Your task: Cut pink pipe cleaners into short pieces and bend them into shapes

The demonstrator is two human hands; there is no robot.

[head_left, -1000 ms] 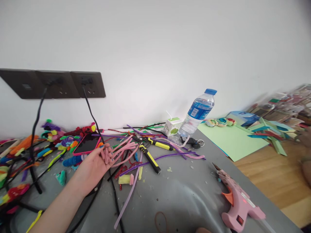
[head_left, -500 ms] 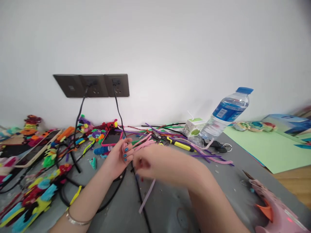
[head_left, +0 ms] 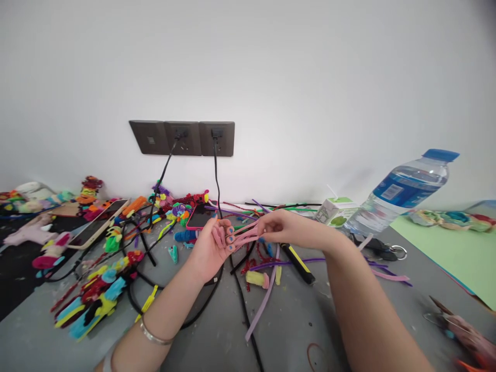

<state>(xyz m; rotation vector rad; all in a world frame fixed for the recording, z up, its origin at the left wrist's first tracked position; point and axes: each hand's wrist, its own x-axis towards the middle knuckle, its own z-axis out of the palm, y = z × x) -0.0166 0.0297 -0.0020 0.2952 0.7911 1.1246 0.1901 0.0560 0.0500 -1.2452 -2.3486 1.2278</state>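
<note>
the left hand (head_left: 212,247) is raised just above the grey tabletop (head_left: 217,336), palm turned up, with its blue-nailed fingers (head_left: 228,238) curled around one end of a bundle of pink fuzzy pipe-cleaner strands (head_left: 245,235). the right hand (head_left: 279,227) meets it from the other side, thumb and fingers pinched on the far ends of the same strands. the bundle spans the short gap between both hands, held in the air over a black power cable (head_left: 241,299). a thin silver bracelet (head_left: 155,337) sits on the left wrist. under the hands lie a long lilac pipe cleaner (head_left: 263,305), a thin purple pipe cleaner (head_left: 271,264) and yellow-and-black handled cutters (head_left: 299,262). a pink-cased phone (head_left: 199,217) lies just behind the left hand, below the dark wall socket panel (head_left: 182,138). off to the right stand two drinks — a clear plastic water bottle with a blue cap (head_left: 403,192) and a small white-and-green drink carton (head_left: 335,212).
</note>
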